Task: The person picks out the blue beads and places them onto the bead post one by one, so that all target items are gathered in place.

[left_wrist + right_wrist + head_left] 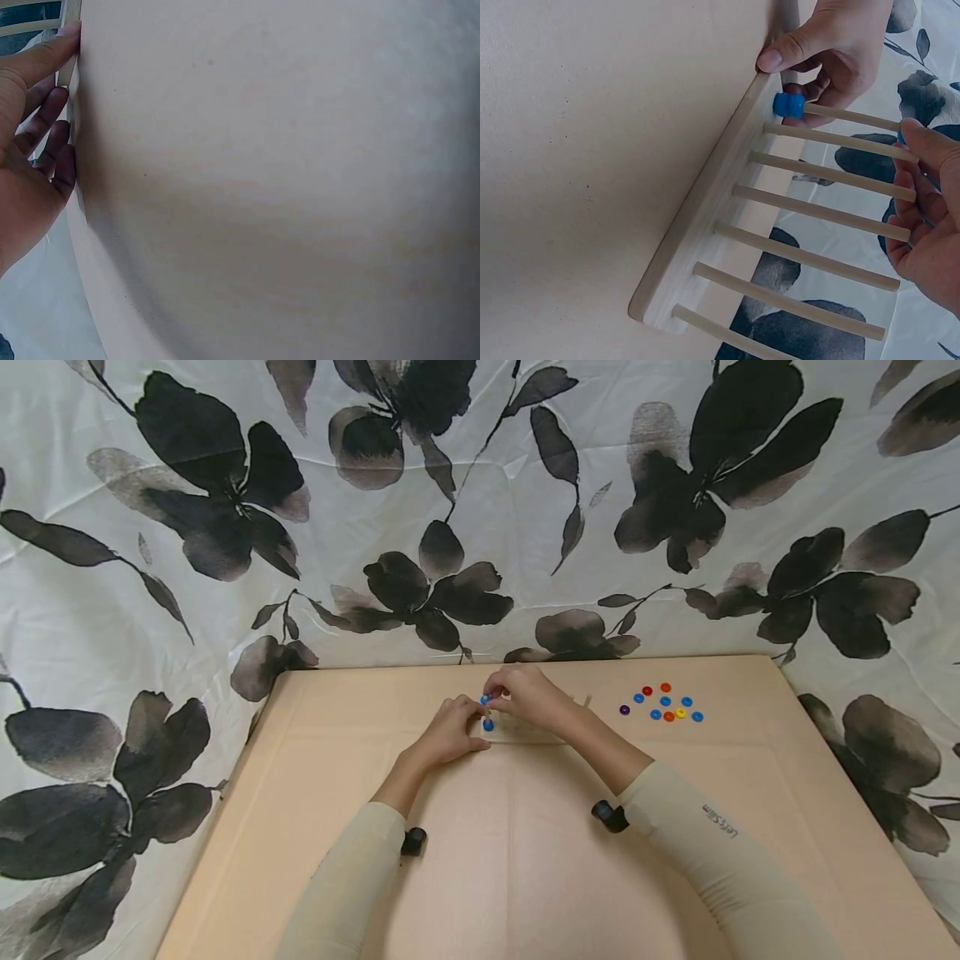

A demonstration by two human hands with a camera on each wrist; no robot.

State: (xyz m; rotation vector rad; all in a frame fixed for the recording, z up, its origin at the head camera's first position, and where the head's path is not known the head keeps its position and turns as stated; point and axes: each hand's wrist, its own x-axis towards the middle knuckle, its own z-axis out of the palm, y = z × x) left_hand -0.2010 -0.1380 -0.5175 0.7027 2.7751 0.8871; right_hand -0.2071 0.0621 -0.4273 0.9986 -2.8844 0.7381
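Observation:
A wooden peg rack (682, 225), a narrow base with a row of upright thin pegs, stands at the far part of the table. My left hand (450, 731) grips the end of its base, thumb on the near side and fingers behind, as the left wrist view (34, 142) also shows. Blue beads (788, 105) sit at the bottom of the end peg. At the top of that same peg, my right hand (528, 693) pinches another blue bead (901, 135), mostly hidden by the thumb. The other pegs in the right wrist view carry no beads.
To the right of the rack, loose beads lie scattered on the table: several blue ones (665, 701), red (647, 691), orange (666, 687), yellow (680, 713) and purple (625, 710). A floral cloth (450, 485) hangs behind the table's (480, 860) far edge.

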